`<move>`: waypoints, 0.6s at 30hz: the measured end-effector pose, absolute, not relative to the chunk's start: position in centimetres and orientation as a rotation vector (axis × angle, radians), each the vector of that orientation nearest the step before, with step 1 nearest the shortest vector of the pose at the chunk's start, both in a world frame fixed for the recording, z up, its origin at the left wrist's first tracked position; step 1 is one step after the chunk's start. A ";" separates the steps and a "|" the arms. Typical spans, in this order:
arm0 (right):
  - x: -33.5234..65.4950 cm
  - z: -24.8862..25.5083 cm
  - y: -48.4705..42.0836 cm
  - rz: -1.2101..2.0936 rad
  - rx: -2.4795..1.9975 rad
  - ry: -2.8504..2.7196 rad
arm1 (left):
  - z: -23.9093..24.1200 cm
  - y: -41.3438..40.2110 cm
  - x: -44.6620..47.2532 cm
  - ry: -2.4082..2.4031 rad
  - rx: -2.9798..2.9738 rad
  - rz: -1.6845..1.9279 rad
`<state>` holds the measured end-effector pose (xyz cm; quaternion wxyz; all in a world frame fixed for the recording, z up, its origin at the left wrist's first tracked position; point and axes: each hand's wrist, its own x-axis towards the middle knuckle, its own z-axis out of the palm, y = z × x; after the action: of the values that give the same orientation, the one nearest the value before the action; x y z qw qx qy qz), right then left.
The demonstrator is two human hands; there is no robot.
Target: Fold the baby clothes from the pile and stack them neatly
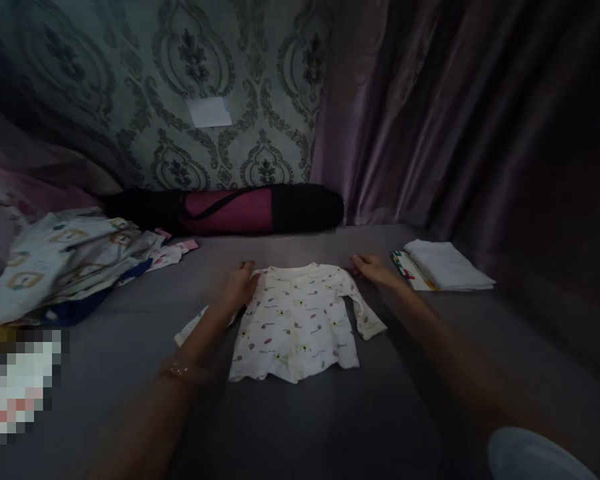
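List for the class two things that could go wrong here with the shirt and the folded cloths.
The left forearm crosses in front of one shirt sleeve, so moving it might drag the sleeve crooked. The right forearm passes close to the folded cloths, so a sideways swing could knock the stack askew.

a thin bracelet [181, 370] with small bright glints circles the left wrist [194, 353]; pale, rounded clothing [530, 455] shows by the right arm [433, 327].
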<state>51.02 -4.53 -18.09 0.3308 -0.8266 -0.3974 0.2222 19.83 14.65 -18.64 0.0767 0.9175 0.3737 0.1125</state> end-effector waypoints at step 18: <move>45.8 -18.7 -16.1 0.517 -2.571 -1.269 | -25.1 6.1 35.7 0.311 2.491 0.762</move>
<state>45.85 -16.14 -18.73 0.1137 -0.8768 -0.4328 0.1763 35.69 6.15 -25.07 0.2561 0.9178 0.1146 0.2809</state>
